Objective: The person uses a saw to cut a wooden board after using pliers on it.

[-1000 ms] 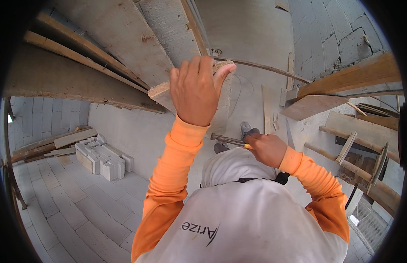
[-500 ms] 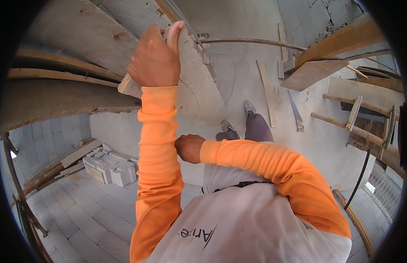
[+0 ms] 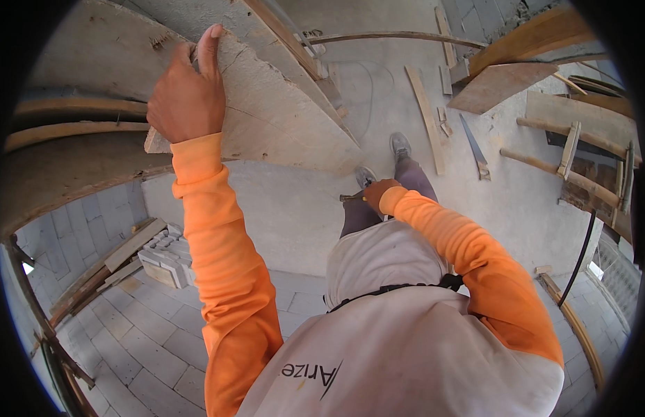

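Observation:
At the upper left, my left hand [image 3: 189, 94] is closed over the edge of a broad, pale, dusty board [image 3: 274, 115] with a rough, broken rim. Its thumb points up along that edge. The board slants down toward my feet. Lower and to the right, my right hand [image 3: 382, 194] is closed in front of my thighs. From it juts a hammer [image 3: 353, 197], its dark metal head pointing left; most of the handle is hidden by the hand and sleeve.
Wooden beams [image 3: 79, 132] and a large panel lie left of the board. On the floor right of my feet are a handsaw [image 3: 474, 147] and a narrow plank [image 3: 425, 121]. A wooden ladder-like frame [image 3: 569, 160] stands at the right; blocks [image 3: 166, 260] are stacked lower left.
My left hand has shifted left, with the board's held end. My right hand has moved right and up, away from my left forearm, and the hammer now shows in it.

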A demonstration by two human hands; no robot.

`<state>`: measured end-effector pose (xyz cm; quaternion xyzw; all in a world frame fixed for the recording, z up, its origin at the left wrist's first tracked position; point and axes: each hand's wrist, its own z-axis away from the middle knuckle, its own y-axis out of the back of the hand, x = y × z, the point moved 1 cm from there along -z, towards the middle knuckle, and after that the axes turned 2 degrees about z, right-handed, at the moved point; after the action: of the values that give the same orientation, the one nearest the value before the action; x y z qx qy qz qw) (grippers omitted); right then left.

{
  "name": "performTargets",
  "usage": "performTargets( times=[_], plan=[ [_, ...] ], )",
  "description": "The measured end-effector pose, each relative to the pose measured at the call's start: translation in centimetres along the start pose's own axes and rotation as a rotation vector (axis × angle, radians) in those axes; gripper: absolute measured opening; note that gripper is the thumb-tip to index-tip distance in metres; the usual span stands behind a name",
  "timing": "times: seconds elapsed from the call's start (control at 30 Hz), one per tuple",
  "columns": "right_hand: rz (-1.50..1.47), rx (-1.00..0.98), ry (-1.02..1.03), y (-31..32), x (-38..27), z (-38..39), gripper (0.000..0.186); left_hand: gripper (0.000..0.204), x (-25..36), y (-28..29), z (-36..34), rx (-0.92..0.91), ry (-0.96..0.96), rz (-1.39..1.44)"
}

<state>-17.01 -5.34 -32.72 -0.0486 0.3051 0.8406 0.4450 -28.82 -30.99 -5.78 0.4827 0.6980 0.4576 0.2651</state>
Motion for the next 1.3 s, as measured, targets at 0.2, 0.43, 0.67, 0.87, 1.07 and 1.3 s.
performTargets(
  times=[0.2, 0.43, 0.67, 0.87, 1.07, 1.3],
  plan=[
    [-0.25, 0.223, -0.146, -2.6, 9.5, 1.0, 0.031, 0.067, -1.7, 0.4, 1.3, 0.042, 0.047, -0.097],
    [-0.028, 0.196, 0.093, -3.0, 3.0, 0.7, 0.031, 0.057, -1.7, -0.3, 1.4, 0.243, -0.054, -0.114],
    [0.217, 0.058, 0.148, -6.1, -1.7, -3.1, 0.027, 0.062, -1.2, 0.9, 2.2, 0.041, 0.029, -0.065],
    [0.103, -0.073, -0.335, -7.1, 6.4, -2.0, 0.026, 0.052, -5.3, 2.0, 5.0, 0.174, 0.01, 0.0],
    [-0.01, 0.183, -0.659, -7.7, 14.7, 1.9, 0.023, 0.051, -8.4, 3.0, 6.5, 0.219, 0.068, -0.106],
    [-0.631, 0.3, -0.924, -12.8, 20.5, 5.5, 0.034, 0.055, -9.3, 3.9, 9.1, 0.287, 0.075, -0.138]
  ],
)
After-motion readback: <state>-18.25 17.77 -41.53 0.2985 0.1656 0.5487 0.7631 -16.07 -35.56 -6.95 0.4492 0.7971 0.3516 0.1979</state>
